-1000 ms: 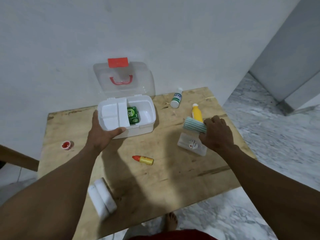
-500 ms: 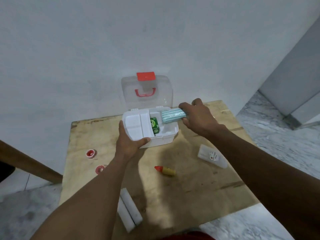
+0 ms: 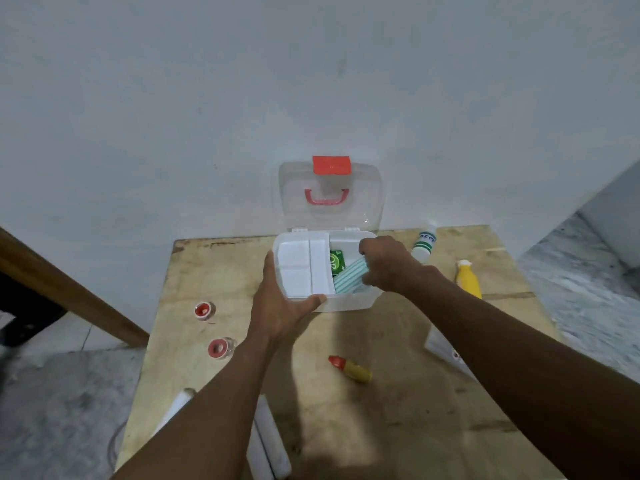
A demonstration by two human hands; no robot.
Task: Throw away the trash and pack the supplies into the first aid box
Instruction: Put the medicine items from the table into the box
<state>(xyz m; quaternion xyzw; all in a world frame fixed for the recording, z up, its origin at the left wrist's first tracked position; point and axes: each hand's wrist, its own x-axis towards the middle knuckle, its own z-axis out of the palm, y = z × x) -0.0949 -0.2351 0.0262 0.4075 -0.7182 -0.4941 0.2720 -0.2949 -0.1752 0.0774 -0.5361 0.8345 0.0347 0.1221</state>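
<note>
The white first aid box (image 3: 349, 304) stands open at the back of the wooden table (image 3: 398, 403), its clear lid (image 3: 330, 216) upright against the wall. My left hand (image 3: 280, 306) grips the box's front left corner. My right hand (image 3: 386, 263) reaches into the right compartment, still closed on a teal-striped roll (image 3: 348, 284) that lies slanted inside beside a green packet (image 3: 336, 260). A white divided tray (image 3: 301, 268) fills the box's left half.
On the table lie a white green-labelled bottle (image 3: 425, 242), a yellow bottle (image 3: 468, 278), a small yellow tube with red cap (image 3: 350, 368), two red tape rolls (image 3: 203, 310) (image 3: 219, 348), white rolls (image 3: 268, 441) near the front edge, and a clear packet (image 3: 440, 342) partly under my right arm.
My right hand carried the teal-striped roll from the table's right side over to the box and lowered it into the right compartment. My left hand kept hold of the box.
</note>
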